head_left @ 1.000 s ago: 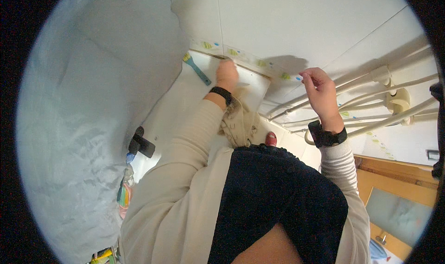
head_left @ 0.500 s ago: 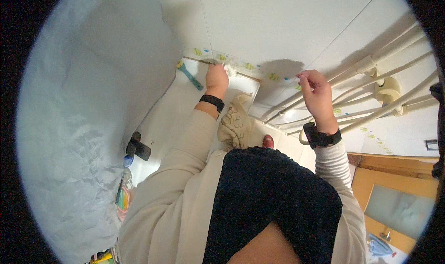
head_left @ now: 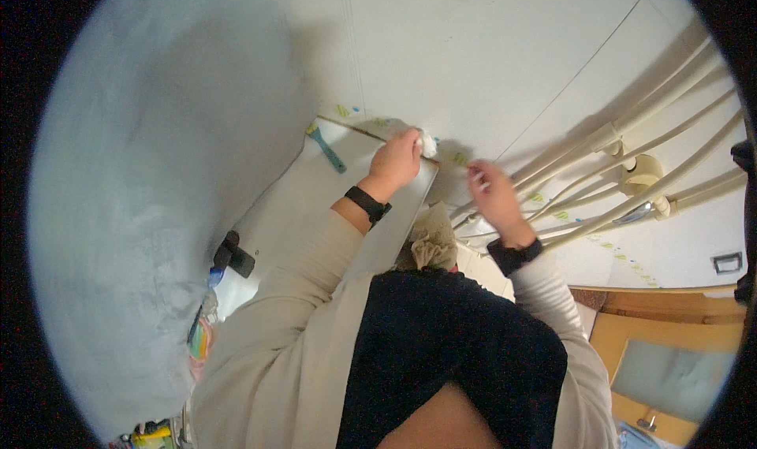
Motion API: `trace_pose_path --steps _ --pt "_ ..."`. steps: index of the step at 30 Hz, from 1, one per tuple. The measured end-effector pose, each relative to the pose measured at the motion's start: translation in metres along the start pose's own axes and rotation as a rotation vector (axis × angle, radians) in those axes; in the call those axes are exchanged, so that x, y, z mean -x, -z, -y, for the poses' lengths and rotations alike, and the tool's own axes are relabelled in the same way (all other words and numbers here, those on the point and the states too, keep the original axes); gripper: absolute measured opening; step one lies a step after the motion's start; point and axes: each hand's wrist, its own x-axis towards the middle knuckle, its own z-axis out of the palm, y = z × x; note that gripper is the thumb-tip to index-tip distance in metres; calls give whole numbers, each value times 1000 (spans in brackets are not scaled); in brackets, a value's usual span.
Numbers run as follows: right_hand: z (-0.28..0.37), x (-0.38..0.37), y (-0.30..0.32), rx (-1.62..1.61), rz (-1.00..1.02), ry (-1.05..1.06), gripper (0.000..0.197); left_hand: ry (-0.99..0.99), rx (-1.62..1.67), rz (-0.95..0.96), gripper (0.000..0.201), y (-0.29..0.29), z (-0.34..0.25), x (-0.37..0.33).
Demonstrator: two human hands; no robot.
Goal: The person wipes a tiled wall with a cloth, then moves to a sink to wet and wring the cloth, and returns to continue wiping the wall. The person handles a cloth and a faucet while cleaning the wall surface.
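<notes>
My left hand [head_left: 394, 165] is closed around a crumpled white wad [head_left: 427, 143], perhaps tissue or cloth. It is at the wall, by the right corner of a white flat surface [head_left: 296, 197]. To its right, my right hand [head_left: 495, 198] is raised with curled fingers, thumb and fingertips close together; I cannot make out anything in them. A teal-handled brush or scraper [head_left: 327, 148] lies near the surface's far left corner. Beige patterned cloth [head_left: 434, 240] hangs or lies below the surface's right edge, partly hidden by my body.
Pale pipes [head_left: 583, 161] run along the wall at the right, with a round fitting [head_left: 643, 175]. Green and blue stickers [head_left: 460, 159] line the wall. A greyish sheet-like surface [head_left: 158, 173] fills the left. A black object [head_left: 234, 254] stands at the near left; a wooden door [head_left: 670, 362] is lower right.
My left hand has moved right along the wall edge with the white wad. My right hand has come left and lower, closer to it. The whole view has shifted slightly.
</notes>
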Motion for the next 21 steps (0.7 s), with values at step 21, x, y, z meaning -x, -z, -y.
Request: trace_pose_path --steps 21 --pt "-88 -5 -52 167 363 27 27 80 348 -356 19 37 11 13"
